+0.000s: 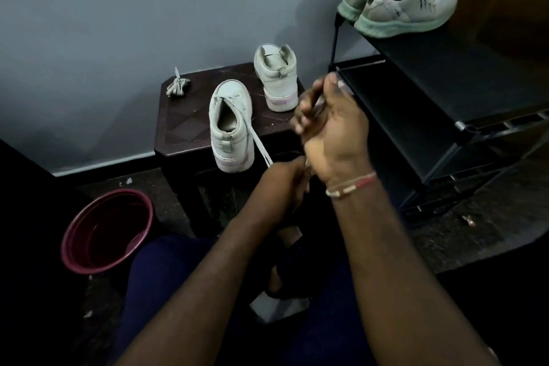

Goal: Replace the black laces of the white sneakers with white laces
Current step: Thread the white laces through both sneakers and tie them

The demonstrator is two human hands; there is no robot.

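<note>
Two white sneakers stand heel-toward-me on a dark wooden stool point(181, 134). The near sneaker point(230, 128) has a white lace point(258, 140) running from its eyelets down to my left hand point(292, 177), which is closed on the lace's lower part. My right hand point(329, 125) is raised in front of the stool's right edge, its fingers pinched on the lace end. The far sneaker point(277, 77) stands behind, with no lace visible from here. A bundled white lace point(177, 88) lies on the stool's far left corner. No black lace shows.
A black shoe rack point(445, 92) stands at the right, with a pair of grey running shoes point(398, 3) on its top shelf. A maroon bucket point(104, 232) sits on the floor at the left. The wall is right behind the stool.
</note>
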